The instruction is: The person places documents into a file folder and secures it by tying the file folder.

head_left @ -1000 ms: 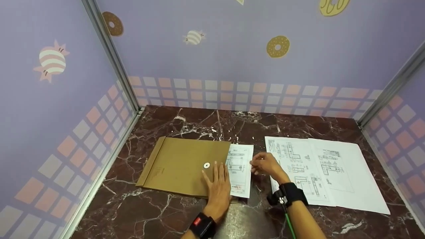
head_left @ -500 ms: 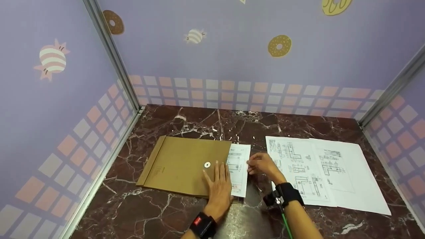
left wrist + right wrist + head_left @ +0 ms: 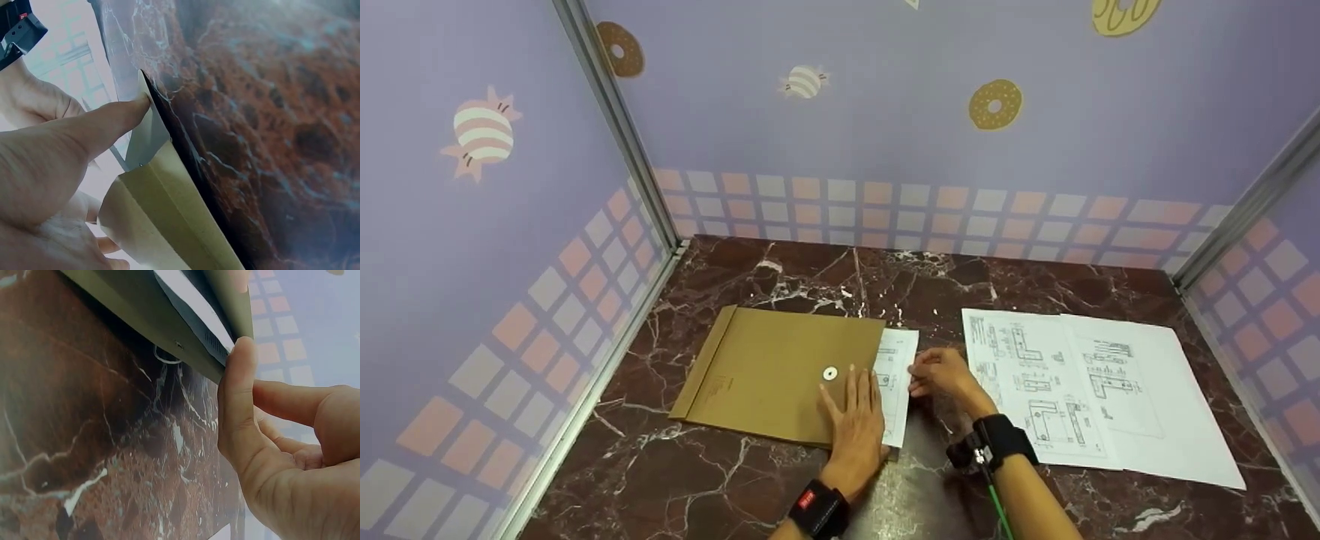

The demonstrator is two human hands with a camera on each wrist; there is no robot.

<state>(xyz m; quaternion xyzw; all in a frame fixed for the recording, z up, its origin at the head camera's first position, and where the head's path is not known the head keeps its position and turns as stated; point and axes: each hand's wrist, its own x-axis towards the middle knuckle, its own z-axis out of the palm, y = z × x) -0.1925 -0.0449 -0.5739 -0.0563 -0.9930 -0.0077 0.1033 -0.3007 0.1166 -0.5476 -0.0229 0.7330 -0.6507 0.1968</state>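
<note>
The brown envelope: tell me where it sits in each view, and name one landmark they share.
Head: the brown envelope lies left of centre, the left hand on its right part.
Left wrist: the brown envelope is at lower middle, slanting down to the right.
Right wrist: it crosses the top, slanting down toward the right hand, with white paper between its layers.
Shared landmark: the veined, dark red tabletop.

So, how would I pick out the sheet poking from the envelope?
On the dark marbled table, find the brown envelope left of centre, bearing a white disc. The sheet is the narrow printed strip showing at its right edge, between the person's left hand and right hand. Unlike the papers further right, lying in the open, it is partly inside the envelope.
</note>
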